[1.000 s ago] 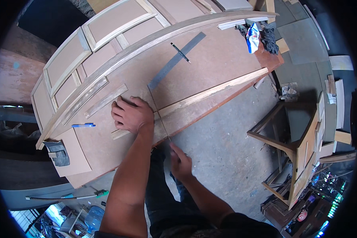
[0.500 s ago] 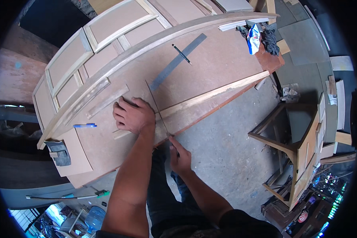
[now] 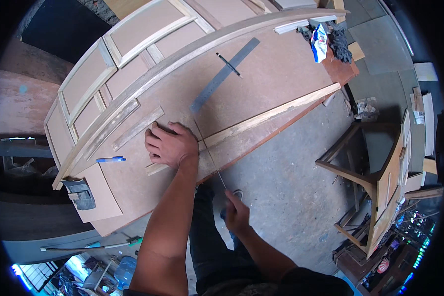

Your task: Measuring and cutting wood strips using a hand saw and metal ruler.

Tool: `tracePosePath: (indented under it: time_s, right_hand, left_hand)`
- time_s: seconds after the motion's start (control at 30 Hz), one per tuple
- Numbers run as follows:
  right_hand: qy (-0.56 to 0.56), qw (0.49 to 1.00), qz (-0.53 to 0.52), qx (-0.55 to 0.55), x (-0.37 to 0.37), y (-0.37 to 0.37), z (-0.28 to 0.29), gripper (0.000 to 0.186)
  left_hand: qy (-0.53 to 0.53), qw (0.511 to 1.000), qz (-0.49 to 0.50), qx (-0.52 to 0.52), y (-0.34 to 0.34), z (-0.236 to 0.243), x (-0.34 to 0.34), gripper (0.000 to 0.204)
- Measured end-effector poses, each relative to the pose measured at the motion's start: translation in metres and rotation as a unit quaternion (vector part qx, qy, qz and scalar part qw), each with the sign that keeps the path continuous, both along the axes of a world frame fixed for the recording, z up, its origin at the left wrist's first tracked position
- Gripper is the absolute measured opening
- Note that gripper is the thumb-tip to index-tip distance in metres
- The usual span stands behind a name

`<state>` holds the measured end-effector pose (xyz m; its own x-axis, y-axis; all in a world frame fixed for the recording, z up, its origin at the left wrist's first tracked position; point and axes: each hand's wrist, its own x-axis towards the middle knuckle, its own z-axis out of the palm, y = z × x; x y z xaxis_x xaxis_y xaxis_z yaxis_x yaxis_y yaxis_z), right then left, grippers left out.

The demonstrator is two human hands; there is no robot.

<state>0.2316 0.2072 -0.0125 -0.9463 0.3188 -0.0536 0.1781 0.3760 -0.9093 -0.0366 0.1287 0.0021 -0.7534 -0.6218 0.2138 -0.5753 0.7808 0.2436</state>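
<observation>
A long pale wooden strip (image 3: 276, 109) lies along the near side of a brown board on the bench (image 3: 281, 69). My left hand (image 3: 172, 144) bears down on this strip, its fingers curled over it; the strip's short end shows left of the hand. Just right of those fingers, a thin saw blade (image 3: 210, 153), seen edge-on, crosses the strip. My right hand (image 3: 238, 212) is closed round the saw's handle, off the bench's near edge and above the floor; the fist hides most of the handle.
Beyond the strip lie a steel ruler (image 3: 224, 76) and a dark pencil (image 3: 229, 65). Two short wood pieces (image 3: 138, 129) and a blue pen (image 3: 111, 159) sit to the left. Framed panels (image 3: 148, 32) stand along the far side. A wooden frame (image 3: 365, 182) stands on the right.
My right hand has pulled the saw back toward me and slightly right, so less blade shows beyond the strip. The left hand keeps its place on the strip; the whole view has shifted slightly.
</observation>
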Motion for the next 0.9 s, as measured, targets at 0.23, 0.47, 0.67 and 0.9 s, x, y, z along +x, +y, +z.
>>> tracePosePath:
  time_s: [0.23, 0.47, 0.67, 0.9]
  right_hand:
    - [-0.015, 1.000, -0.002, -0.015, -0.020, -0.009, 0.013, 0.030]
    - [-0.014, 1.000, 0.000, -0.009, 0.058, 0.004, 0.002, 0.031]
    - [-0.017, 1.000, 0.006, -0.007, -0.026, -0.005, 0.017, 0.031]
    - [0.021, 1.000, 0.005, 0.015, 0.054, 0.008, -0.008, 0.033]
  left_hand:
    - [0.002, 1.000, -0.003, 0.000, -0.001, 0.004, 0.000, 0.047]
    - [0.002, 1.000, -0.002, 0.011, 0.003, 0.002, -0.002, 0.048]
    - [0.014, 1.000, -0.009, 0.013, 0.001, 0.003, 0.002, 0.049]
    - [-0.005, 1.000, -0.008, 0.010, 0.007, 0.003, 0.001, 0.048]
